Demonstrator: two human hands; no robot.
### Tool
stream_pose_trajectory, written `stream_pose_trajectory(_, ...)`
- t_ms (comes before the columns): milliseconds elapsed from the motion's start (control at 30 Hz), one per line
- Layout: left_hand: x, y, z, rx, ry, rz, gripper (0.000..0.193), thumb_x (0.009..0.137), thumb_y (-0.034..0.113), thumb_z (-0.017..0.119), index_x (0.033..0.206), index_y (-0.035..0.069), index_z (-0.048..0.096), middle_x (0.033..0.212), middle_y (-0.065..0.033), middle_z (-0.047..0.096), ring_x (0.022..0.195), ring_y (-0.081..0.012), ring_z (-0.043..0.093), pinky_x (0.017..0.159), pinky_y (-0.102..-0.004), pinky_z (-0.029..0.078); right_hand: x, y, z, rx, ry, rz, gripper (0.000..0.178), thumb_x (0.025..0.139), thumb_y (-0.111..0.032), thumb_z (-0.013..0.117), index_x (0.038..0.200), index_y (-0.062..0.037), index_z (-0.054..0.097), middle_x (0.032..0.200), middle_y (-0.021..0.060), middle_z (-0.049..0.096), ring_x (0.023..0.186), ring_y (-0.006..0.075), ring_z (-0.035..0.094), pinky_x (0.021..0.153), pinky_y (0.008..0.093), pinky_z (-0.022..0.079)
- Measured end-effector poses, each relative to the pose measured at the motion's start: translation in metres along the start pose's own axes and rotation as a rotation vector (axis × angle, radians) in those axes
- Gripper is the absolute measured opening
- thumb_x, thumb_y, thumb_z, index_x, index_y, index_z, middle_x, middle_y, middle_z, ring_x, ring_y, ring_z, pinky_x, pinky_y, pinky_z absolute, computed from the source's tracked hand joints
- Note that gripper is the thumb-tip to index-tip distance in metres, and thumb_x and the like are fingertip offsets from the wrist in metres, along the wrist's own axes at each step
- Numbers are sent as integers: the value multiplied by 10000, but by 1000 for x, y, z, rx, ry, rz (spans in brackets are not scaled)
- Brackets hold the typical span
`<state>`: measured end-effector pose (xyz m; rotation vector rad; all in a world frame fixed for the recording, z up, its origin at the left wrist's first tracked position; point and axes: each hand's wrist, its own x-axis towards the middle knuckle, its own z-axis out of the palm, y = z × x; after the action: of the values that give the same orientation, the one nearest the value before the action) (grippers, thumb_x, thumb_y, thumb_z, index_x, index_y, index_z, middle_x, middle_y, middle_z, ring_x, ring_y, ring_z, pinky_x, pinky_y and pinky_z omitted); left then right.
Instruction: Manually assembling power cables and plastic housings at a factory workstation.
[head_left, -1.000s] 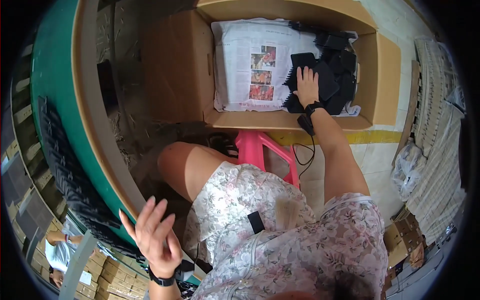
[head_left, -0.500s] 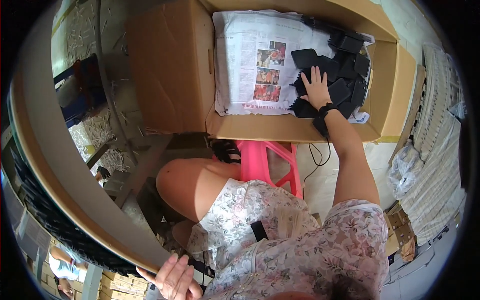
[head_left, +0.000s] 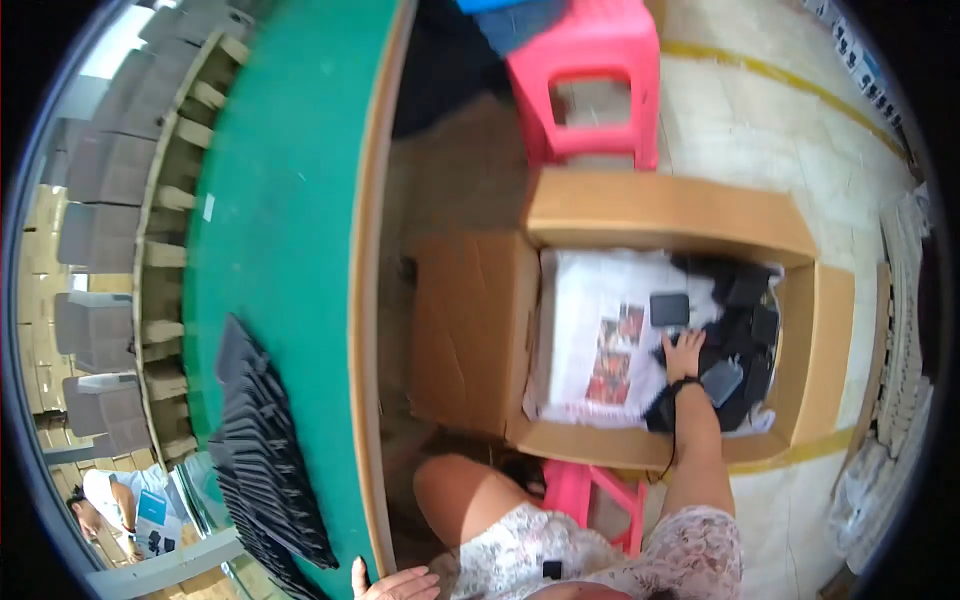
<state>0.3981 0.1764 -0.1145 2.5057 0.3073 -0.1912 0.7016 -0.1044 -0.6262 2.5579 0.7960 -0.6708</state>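
My right hand (head_left: 685, 355) reaches into an open cardboard box (head_left: 675, 215), fingers spread over a pile of flat black pieces with rounded corners (head_left: 745, 345). I see nothing gripped in it. A dark band with a cord is around that wrist. Just beyond the fingertips, one black piece (head_left: 669, 309) lies on the printed white paper (head_left: 575, 310) lining the box. My left hand (head_left: 400, 583) rests at the wooden edge of the green table (head_left: 310, 200), fingers stretched out and holding nothing visible. On that table a long row of similar black pieces (head_left: 265, 460) stands packed together.
A pink plastic stool (head_left: 600, 80) stands beyond the box, and another pink stool (head_left: 575, 500) is between the box and my legs. A person (head_left: 125, 505) sits at the far lower left. Grey seat-like shapes (head_left: 95, 225) line the left side. A plastic bag (head_left: 860, 500) lies at right.
My view has swung up and left, bringing the green table top, its row of black pieces and the far stool into sight. My right hand stays over the pile.
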Motion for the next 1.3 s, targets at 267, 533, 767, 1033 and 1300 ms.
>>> stream_pose_trajectory(267, -7, 22, 7, -51, 202, -1, 207, 755, -35, 578, 937, 41, 645, 979, -94, 659, 992, -261, 618, 1041, -492, 293, -24, -26, -52, 182, 60, -149, 572, 721, -266, 626, 1265, -188, 465, 1090, 225, 541, 1068, 398, 498, 939, 564, 293)
stream_pose_trajectory(533, -14, 20, 8, 37, 276, 44, 215, 780, -10, 552, 959, 80, 629, 983, -53, 646, 1003, -205, 591, 1023, -477, 290, -103, -32, -146, 790, 75, -90, 819, 640, -335, 724, 1353, -165, 360, 1119, 242, 519, 1051, 379, 525, 900, 446, 427)
stream_pose_trajectory(767, -19, 13, 19, 63, 382, 91, 178, 745, -30, 581, 842, 105, 644, 853, -39, 657, 877, -196, 627, 1094, -481, 205, -119, -26, -131, 1610, 448, 68, 845, 665, -267, 770, 1358, -115, 311, 1122, 182, 548, 1018, 308, 559, 868, 397, 457)
stream_pose_trajectory(1033, -26, 21, 27, 223, 398, 180, 261, 759, 18, 618, 1008, 92, 602, 1028, -83, 625, 1021, -233, 574, 1087, -476, 230, -182, 4, -252, 2483, 326, -178, 466, 804, -134, 685, 1209, -38, 475, 1079, 55, 585, 948, 179, 581, 822, 304, 481)
stream_pose_trajectory(1300, -58, 38, 75, -829, 396, 5, 704, 872, 161, 599, 1433, 137, 173, 1346, -185, 386, 1195, -303, 452, 1051, -469, 317, -304, -46, -414, 2569, 292, -781, 343, 857, -158, 618, 1176, -71, 526, 1095, 39, 592, 993, 171, 587, 850, 353, 497)
